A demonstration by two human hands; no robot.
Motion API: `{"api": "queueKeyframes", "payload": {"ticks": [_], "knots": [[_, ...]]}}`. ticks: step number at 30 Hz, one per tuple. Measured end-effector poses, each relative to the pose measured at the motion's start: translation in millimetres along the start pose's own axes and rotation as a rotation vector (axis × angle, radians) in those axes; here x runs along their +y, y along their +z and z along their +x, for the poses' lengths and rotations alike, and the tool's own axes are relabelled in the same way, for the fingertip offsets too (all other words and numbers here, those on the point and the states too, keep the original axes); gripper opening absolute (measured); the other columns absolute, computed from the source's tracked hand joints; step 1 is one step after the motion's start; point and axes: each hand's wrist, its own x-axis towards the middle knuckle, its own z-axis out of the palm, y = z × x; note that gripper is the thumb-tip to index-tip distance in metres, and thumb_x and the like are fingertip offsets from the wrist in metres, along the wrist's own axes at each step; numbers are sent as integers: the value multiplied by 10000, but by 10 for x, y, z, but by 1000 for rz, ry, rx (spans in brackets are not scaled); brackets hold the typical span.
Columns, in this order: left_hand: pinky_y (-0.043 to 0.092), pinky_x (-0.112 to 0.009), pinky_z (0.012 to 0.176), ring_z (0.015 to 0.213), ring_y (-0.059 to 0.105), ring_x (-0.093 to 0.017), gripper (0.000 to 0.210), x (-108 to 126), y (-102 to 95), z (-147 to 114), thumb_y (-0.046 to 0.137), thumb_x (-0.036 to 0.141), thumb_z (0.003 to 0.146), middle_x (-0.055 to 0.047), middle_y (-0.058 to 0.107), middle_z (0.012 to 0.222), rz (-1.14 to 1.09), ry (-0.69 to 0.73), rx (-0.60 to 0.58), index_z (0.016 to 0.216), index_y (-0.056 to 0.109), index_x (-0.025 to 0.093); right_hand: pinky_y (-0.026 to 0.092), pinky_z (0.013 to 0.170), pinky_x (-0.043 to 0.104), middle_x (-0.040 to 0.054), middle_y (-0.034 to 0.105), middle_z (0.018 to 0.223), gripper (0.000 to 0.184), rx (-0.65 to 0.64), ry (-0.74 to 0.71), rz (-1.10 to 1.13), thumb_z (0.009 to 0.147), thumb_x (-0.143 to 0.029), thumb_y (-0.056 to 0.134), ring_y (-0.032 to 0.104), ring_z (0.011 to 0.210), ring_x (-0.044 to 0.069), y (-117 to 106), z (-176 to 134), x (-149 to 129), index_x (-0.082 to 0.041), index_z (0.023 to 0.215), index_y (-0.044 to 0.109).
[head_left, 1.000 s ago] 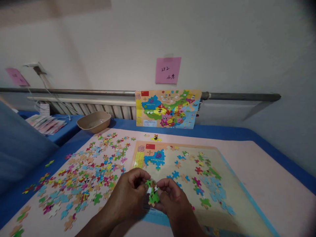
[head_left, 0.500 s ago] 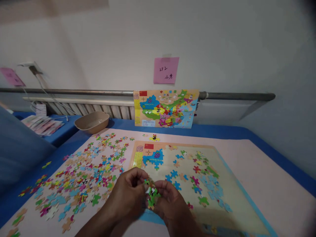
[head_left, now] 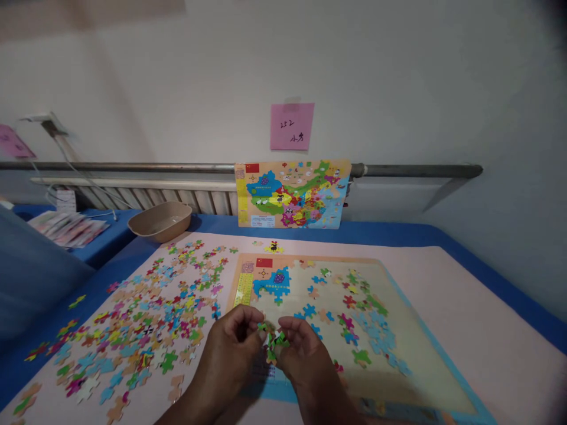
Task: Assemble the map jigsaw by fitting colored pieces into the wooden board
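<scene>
Between my two hands, just above the lower left of the puzzle board [head_left: 411, 348], are several mostly green jigsaw puzzle pieces [head_left: 271, 354]. My left hand [head_left: 237, 345] pinches a green piece at the cluster's left side with thumb and index finger. From the other side, my right hand [head_left: 303, 354] grips green pieces with its thumb and fingers; one of them is tilted. Fingers partly hide the pieces. On the board, a joined blue section [head_left: 273, 282] fills the upper left beside a printed flag, and light blue pieces [head_left: 381, 335] cluster to the right.
Many loose puzzle pieces [head_left: 146, 324] cover the pink sheet on the left. A printed map picture [head_left: 292, 195] leans upright against the wall pipe. Behind the loose pieces stands a beige basin [head_left: 160, 223]. Flat packets [head_left: 66, 227] lie on the far-left blue surface.
The green pieces have come apart somewhat, with the right-hand one turned and tilted. My hands remain over the same part of the board. The whole view has shifted slightly.
</scene>
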Motion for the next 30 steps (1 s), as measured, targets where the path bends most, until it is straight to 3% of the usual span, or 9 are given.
{"api": "queueKeyframes", "payload": {"ticks": [13, 19, 30], "knots": [[418, -230, 578, 645, 596, -137, 88, 66, 13, -79, 653, 232, 771, 15, 671, 703, 129, 1, -33, 831, 699, 187, 536, 717, 357, 32, 670, 772, 400, 32, -84, -85, 479, -288, 708, 677, 820, 262, 111, -120, -231, -209, 865, 642], [404, -230, 584, 656, 581, -137, 75, 87, 13, -78, 630, 229, 786, 6, 671, 713, 159, -6, -50, 816, 686, 188, 536, 712, 371, 43, 668, 774, 386, 31, -59, -107, 488, -306, 729, 672, 811, 271, 125, -153, -241, -212, 851, 636], [447, -278, 668, 728, 623, -187, 234, 83, 34, -113, 638, 325, 785, -17, 689, 789, 269, 11, -48, 971, 699, 196, 524, 761, 353, 37, 697, 833, 384, 34, -66, -95, 526, -247, 713, 661, 865, 257, 93, -105, -230, -215, 906, 669]]}}
